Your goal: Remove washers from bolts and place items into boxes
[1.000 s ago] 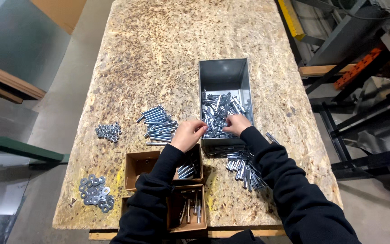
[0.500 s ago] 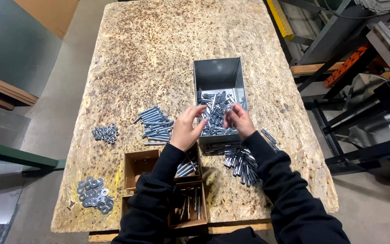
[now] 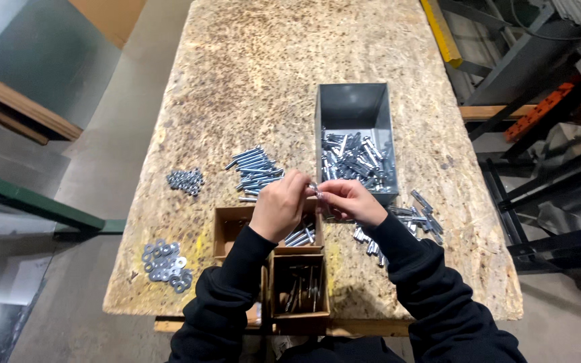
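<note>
Both my hands, left (image 3: 278, 205) and right (image 3: 348, 200), pinch one bolt (image 3: 315, 190) between them, grips narrow, above the boxes (image 3: 226, 228) at the surface's (image 3: 290, 81) near edge.

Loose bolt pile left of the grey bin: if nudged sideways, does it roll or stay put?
The bolt pile likely rolls in part: round shiny shanks on a flat board table. Heads would probably curve each roll. Stiff metal, likely heavy for its size, so the stack may scatter rather than slide together.

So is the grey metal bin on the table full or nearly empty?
Partly filled. The grey bin holds a heap of silver bolts at its near end, while the far end shows bare floor and walls.
</note>
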